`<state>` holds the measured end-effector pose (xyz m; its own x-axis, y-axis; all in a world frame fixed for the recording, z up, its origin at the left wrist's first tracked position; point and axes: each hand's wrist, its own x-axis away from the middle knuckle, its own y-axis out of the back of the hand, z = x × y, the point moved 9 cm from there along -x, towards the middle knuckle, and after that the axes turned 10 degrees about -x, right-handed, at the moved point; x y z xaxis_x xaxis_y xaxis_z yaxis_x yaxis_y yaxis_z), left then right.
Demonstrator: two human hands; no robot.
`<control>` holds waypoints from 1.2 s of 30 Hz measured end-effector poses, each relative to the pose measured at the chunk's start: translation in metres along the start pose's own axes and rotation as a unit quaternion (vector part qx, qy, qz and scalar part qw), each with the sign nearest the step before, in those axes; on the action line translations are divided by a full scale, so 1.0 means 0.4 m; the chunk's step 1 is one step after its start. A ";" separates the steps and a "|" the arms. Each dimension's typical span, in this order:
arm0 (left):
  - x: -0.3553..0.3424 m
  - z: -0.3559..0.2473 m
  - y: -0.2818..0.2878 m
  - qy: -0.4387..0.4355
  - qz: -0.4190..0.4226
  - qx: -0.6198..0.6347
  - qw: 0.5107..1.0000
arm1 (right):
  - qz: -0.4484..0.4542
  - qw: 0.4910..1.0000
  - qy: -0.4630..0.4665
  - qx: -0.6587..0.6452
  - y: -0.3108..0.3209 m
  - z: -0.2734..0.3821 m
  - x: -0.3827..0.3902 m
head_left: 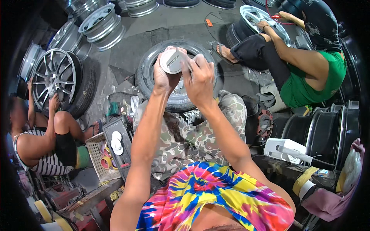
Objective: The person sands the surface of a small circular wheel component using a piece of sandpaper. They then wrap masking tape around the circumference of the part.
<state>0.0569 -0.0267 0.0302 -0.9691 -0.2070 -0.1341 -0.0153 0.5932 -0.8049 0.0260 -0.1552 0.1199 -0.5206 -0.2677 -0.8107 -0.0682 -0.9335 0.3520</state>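
My left hand point(165, 80) is closed around a round, pale silver wheel centre cap point(168, 66), its lettered face turned up toward me. Right beside the cap, my right hand point(200, 79) has its fingers pinched together near the cap's edge. Motion blurs those fingertips, and whatever thin thing they may hold cannot be made out. Both hands are above a tyre point(145, 66) lying flat on the floor in front of my knees. More white round caps point(116, 144) rest in a dark tray point(110, 129) to the left of my leg.
A person at left handles a multi-spoke wheel point(54, 77); another at right in green works on a silver rim point(266, 19). A beige basket point(94, 154) holds tape rolls point(106, 162). Rims point(102, 27) stand behind. A white box-shaped device point(285, 148) sits at right.
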 end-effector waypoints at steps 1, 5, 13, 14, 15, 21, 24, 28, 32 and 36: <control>0.005 -0.008 0.002 0.001 -0.030 0.006 1.000 | 0.011 1.000 -0.005 -0.011 -0.001 0.002 0.007; 0.015 0.010 -0.044 0.046 0.109 0.052 0.992 | 0.039 0.999 -0.007 -0.024 0.030 -0.007 0.056; 0.023 0.012 -0.064 0.069 0.173 -0.025 0.982 | 0.057 0.998 0.010 -0.022 0.060 -0.001 0.053; 0.019 0.016 -0.055 0.071 0.150 -0.027 0.986 | 0.059 0.998 0.013 -0.022 0.066 -0.003 0.054; 0.019 0.021 -0.052 0.082 0.128 -0.032 0.988 | 0.057 0.998 0.007 -0.021 0.071 -0.004 0.061; -0.002 0.034 -0.048 0.032 0.121 -0.050 0.991 | 0.060 0.998 0.002 0.005 0.007 0.009 0.053; -0.012 0.029 -0.034 0.027 0.115 -0.052 0.992 | 0.054 0.999 -0.001 -0.004 0.007 0.028 0.086; -0.010 0.021 0.035 -0.024 -0.032 -0.073 0.997 | 0.021 0.999 -0.047 0.010 -0.015 -0.027 0.028; 0.010 -0.002 -0.011 -0.053 0.067 -0.190 0.978 | 0.025 0.998 -0.024 -0.050 -0.021 0.043 0.093; -0.002 0.001 0.015 -0.058 -0.032 -0.150 0.986 | 0.020 0.997 -0.069 -0.011 -0.027 -0.045 0.012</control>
<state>0.0576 -0.0235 0.0253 -0.9294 -0.3287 -0.1680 -0.1643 0.7759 -0.6091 0.0395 -0.1506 0.1035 -0.6355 -0.2707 -0.7231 -0.0266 -0.9283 0.3709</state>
